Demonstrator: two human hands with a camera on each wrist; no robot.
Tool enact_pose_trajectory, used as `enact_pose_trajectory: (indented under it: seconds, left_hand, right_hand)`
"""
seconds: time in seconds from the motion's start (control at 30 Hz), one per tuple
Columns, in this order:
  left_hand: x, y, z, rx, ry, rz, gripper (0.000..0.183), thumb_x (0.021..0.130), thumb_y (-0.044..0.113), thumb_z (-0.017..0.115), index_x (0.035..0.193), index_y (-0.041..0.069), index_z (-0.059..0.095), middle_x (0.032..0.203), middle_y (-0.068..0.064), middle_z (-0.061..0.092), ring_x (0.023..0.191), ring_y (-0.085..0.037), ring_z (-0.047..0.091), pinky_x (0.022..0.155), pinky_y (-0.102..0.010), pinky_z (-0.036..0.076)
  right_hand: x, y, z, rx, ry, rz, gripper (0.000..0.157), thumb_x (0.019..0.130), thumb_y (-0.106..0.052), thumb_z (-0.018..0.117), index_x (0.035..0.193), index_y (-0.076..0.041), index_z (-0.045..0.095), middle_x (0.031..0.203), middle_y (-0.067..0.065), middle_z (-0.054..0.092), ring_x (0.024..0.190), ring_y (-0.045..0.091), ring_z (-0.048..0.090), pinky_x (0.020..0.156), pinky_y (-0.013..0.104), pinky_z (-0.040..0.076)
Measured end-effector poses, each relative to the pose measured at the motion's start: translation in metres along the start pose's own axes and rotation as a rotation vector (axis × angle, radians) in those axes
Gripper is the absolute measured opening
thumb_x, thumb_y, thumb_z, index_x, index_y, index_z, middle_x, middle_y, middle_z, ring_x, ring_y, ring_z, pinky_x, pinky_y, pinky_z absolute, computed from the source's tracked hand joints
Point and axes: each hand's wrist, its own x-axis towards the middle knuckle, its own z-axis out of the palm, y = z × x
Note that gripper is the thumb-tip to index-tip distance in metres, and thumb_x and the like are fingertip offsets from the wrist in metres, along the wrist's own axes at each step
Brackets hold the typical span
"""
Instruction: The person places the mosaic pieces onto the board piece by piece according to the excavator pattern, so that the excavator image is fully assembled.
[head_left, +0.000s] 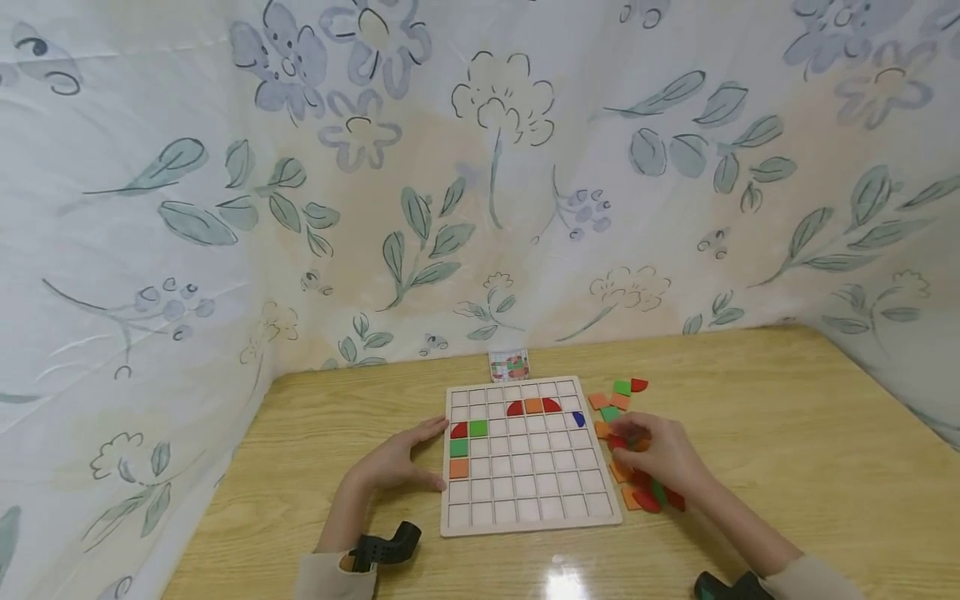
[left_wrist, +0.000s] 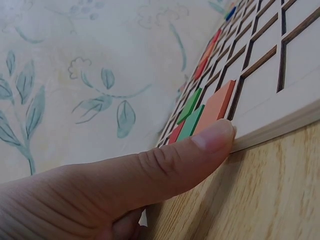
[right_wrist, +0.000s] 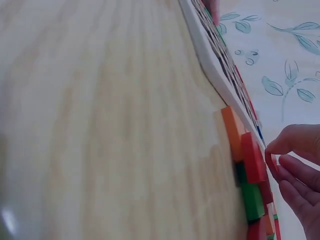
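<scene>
A wooden grid board (head_left: 531, 515) lies flat on the table with several coloured tiles in its cells. My left hand (head_left: 392, 460) steadies its left side, fingers spread. In the left wrist view the thumb (left_wrist: 175, 162) rests at the board's edge beside an orange square tile (left_wrist: 216, 107). To the right of the board, my right hand (head_left: 663, 450) is over a loose heap of tiles. Its thumb and fingertips pinch a red tile (right_wrist: 271, 165), seen nearly edge-on in the right wrist view. The hand hides part of the heap.
A small printed pattern card (head_left: 509, 365) stands behind the board. Loose orange, green and red tiles, such as a green square (head_left: 622, 387), lie along the board's right side. A floral cloth (head_left: 525, 208) hangs behind the wooden table (head_left: 810, 433).
</scene>
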Motion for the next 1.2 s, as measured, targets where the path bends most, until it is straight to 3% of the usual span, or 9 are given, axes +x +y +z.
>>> enact_pose_trajectory:
  seconds: [0.27,0.5,0.73,1.2]
  left_hand:
    - [-0.002,-0.002,0.0,-0.009,0.004,-0.006,0.093,0.066,0.037,0.081,0.144,0.017,0.034,0.151,-0.004,0.026,0.139,-0.031,0.018,0.109,-0.054,0.018]
    - [-0.001,-0.006,0.001,-0.006,0.006,-0.01,0.093,0.066,0.038,0.081,0.144,0.018,0.034,0.151,-0.003,0.027,0.139,-0.03,0.018,0.109,-0.053,0.019]
    - [0.0,-0.006,0.002,-0.009,-0.003,0.0,0.093,0.066,0.039,0.081,0.144,0.018,0.034,0.151,-0.003,0.027,0.139,-0.029,0.018,0.11,-0.053,0.019]
    - [0.003,-0.002,0.001,-0.017,0.01,-0.003,0.091,0.067,0.036,0.081,0.143,0.019,0.036,0.15,-0.002,0.029,0.139,-0.028,0.02,0.11,-0.052,0.02]
  right_hand:
    - [0.003,-0.006,0.002,0.042,0.033,0.045,0.033,0.073,-0.012,0.078,0.102,-0.004,0.066,0.095,0.007,0.069,0.085,0.021,0.065,0.072,0.03,0.055]
    - [0.01,-0.024,0.022,0.137,0.009,0.05,0.033,0.072,-0.007,0.077,0.104,-0.003,0.066,0.099,0.009,0.069,0.087,0.021,0.066,0.075,0.029,0.054]
    - [0.02,-0.057,0.051,0.178,-0.035,-0.028,0.032,0.072,-0.005,0.076,0.102,-0.003,0.067,0.096,0.007,0.069,0.085,0.02,0.066,0.076,0.034,0.054]
    - [0.026,-0.119,0.112,0.276,-0.177,-0.177,0.029,0.073,-0.003,0.074,0.101,-0.002,0.067,0.094,0.005,0.069,0.087,0.017,0.065,0.077,0.03,0.054]
